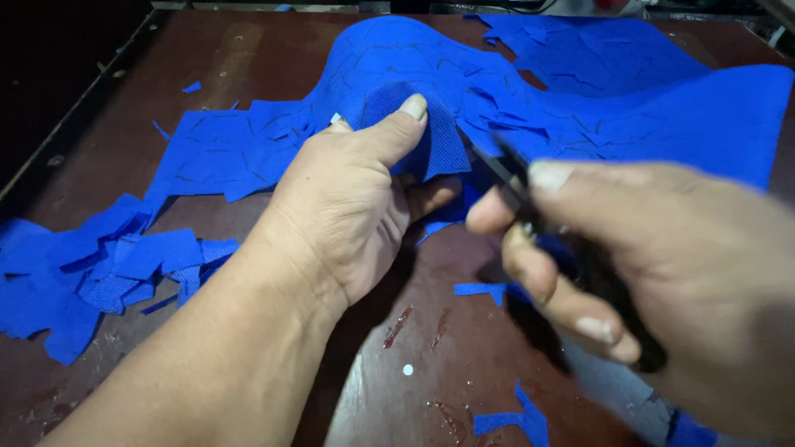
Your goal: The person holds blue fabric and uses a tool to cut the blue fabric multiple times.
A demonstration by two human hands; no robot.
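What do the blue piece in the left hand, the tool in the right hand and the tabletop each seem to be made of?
Blue piece: probably non-woven fabric; a matte, dotted weave-like texture shows.
Tool in the right hand: dark, likely metal scissors; too blurred to be sure.
Tabletop: seemingly wood, glossy red-brown, scuffed.
The left hand pinches the piece.

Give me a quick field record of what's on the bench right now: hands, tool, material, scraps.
Left hand: pinches a blue fabric piece, thumb on top
Right hand: blurred, holds black scissors
Scissors: tip close to the held piece; open or closed cannot be told
Fabric sheet: large, blue, spread across the far side
Scraps: blue offcuts heaped at left, a few near the front edge
Table: dark brown, scuffed
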